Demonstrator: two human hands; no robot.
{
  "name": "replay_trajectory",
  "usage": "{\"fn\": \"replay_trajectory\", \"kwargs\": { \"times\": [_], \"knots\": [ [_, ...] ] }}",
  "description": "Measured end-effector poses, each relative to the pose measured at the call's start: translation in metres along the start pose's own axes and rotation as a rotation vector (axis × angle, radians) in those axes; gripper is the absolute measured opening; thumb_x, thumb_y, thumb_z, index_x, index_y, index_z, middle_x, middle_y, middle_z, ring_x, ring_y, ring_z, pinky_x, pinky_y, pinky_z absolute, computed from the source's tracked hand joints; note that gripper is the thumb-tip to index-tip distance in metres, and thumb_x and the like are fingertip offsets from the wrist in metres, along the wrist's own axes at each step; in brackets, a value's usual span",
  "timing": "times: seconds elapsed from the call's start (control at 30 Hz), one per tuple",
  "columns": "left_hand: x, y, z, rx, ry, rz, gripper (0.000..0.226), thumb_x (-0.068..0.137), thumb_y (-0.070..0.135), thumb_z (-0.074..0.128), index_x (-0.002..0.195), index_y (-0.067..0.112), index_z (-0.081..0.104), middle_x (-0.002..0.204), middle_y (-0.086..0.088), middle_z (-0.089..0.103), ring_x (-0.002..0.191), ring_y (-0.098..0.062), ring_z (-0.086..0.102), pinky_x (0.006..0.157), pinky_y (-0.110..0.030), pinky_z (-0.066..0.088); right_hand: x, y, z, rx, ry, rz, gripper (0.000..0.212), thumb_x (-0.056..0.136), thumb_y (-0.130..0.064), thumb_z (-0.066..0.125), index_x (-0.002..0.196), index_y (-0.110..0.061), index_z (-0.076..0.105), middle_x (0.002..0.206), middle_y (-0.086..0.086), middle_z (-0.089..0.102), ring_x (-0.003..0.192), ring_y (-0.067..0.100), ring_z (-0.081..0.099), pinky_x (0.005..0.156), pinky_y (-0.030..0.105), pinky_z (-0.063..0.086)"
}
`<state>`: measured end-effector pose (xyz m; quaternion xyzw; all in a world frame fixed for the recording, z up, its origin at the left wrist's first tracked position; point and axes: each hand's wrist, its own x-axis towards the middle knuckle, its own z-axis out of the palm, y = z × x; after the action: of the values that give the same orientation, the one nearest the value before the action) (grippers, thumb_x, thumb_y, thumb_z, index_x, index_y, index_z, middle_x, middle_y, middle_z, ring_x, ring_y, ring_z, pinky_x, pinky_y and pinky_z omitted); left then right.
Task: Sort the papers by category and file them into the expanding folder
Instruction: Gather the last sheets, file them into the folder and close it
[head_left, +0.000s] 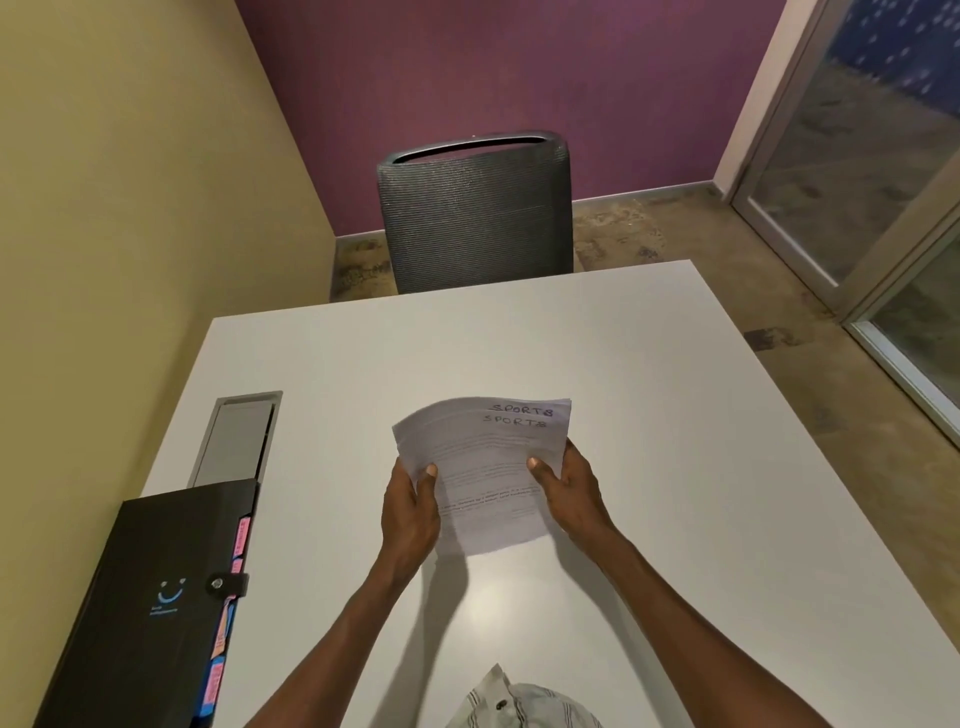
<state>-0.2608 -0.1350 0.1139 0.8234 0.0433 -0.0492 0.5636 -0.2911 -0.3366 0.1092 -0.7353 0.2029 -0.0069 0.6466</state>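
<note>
A stack of white printed papers is held above the white table, its sheets slightly fanned. The two top sheets show "SPORTS" handwritten at their upper right. My left hand grips the stack's left edge, thumb on top. My right hand grips the right edge the same way. The black expanding folder lies closed at the table's left front, fastened with a snap tab, and coloured index tabs stick out along its right side.
A grey cable hatch is set into the table just beyond the folder. A dark mesh chair stands at the far edge. A yellow wall runs along the left, and glass panels stand to the right.
</note>
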Motion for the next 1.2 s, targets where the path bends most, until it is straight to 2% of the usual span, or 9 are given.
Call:
{"fn": "replay_trajectory", "kwargs": {
  "times": [0.27,0.37,0.47,0.6,0.7,0.83,1.0,1.1,1.2],
  "knots": [
    [0.0,0.038,0.013,-0.087,0.209,0.116,0.025,0.104,0.014,0.043,0.127,0.02,0.049,0.104,0.012,0.063,0.09,0.01,0.058,0.074,-0.006,0.043,-0.008,-0.039,0.009,0.064,0.077,-0.159,0.031,0.097,-0.009,0.053,0.118,-0.031,0.049,0.104,-0.022,0.061,0.089,-0.02,0.055,0.075,-0.001,0.039],
    [-0.008,0.03,0.018,-0.081,0.212,0.104,0.021,0.104,0.021,0.046,0.124,0.026,0.046,0.101,0.011,0.064,0.085,0.002,0.059,0.075,-0.013,0.045,-0.011,-0.028,0.009,0.039,0.078,-0.145,0.029,0.097,-0.011,0.055,0.118,-0.031,0.049,0.105,-0.018,0.062,0.09,-0.018,0.056,0.074,-0.001,0.039],
    [-0.02,0.002,0.02,-0.032,0.151,0.042,0.023,0.102,0.027,0.05,0.124,0.024,0.043,0.107,0.008,0.061,0.094,-0.01,0.059,0.078,-0.019,0.045,-0.014,-0.001,0.009,-0.002,0.049,-0.074,0.028,0.094,-0.014,0.061,0.114,-0.028,0.049,0.104,-0.014,0.062,0.096,0.001,0.061,0.071,0.001,0.042],
    [-0.025,-0.015,0.02,0.041,0.151,-0.041,0.006,0.104,0.017,0.044,0.104,0.012,0.041,0.087,0.004,0.055,0.08,-0.022,0.053,0.061,-0.022,0.042,-0.014,0.022,0.01,-0.051,0.054,-0.008,0.026,0.093,-0.012,0.06,0.119,-0.017,0.055,0.107,0.0,0.066,0.102,0.02,0.062,0.069,0.003,0.042],
    [-0.02,-0.006,0.019,0.039,0.197,-0.055,0.01,0.104,0.015,0.041,0.103,0.005,0.041,0.084,0.004,0.055,0.074,-0.017,0.053,0.059,-0.019,0.042,-0.01,0.017,0.011,-0.06,0.054,-0.015,0.026,0.095,-0.013,0.057,0.122,-0.014,0.056,0.107,0.002,0.067,0.097,0.017,0.062,0.068,0.002,0.043],
    [-0.022,0.005,0.02,-0.034,0.25,-0.015,0.004,0.104,0.015,0.042,0.108,0.013,0.042,0.091,0.01,0.057,0.081,-0.003,0.056,0.061,-0.011,0.041,-0.009,0.01,0.01,-0.04,0.042,-0.033,0.024,0.095,-0.012,0.057,0.116,-0.024,0.054,0.1,-0.014,0.064,0.09,-0.005,0.059,0.069,-0.001,0.04],
    [-0.039,-0.019,0.025,-0.011,0.197,-0.07,0.004,0.103,0.013,0.043,0.106,0.014,0.041,0.089,0.007,0.057,0.079,-0.012,0.056,0.061,-0.014,0.041,-0.017,0.036,0.014,-0.102,-0.006,0.011,0.026,0.095,-0.015,0.058,0.12,-0.019,0.057,0.109,-0.002,0.068,0.102,0.015,0.064,0.073,0.007,0.045],
    [-0.044,-0.026,0.025,0.013,0.189,-0.058,0.006,0.103,0.012,0.044,0.108,0.014,0.042,0.091,0.008,0.058,0.082,-0.006,0.057,0.062,-0.01,0.041,-0.02,0.041,0.011,-0.092,-0.012,0.017,0.024,0.095,-0.015,0.058,0.118,-0.022,0.057,0.109,-0.005,0.068,0.1,0.01,0.064,0.075,0.009,0.046],
    [-0.045,-0.034,0.023,0.046,0.169,-0.091,0.006,0.103,0.011,0.044,0.106,0.013,0.04,0.09,0.004,0.056,0.079,-0.012,0.056,0.065,-0.024,0.04,-0.023,0.047,0.01,-0.099,-0.046,0.038,0.023,0.095,-0.013,0.057,0.118,-0.019,0.056,0.11,-0.003,0.068,0.101,0.012,0.064,0.079,0.015,0.05]
  ]
}}
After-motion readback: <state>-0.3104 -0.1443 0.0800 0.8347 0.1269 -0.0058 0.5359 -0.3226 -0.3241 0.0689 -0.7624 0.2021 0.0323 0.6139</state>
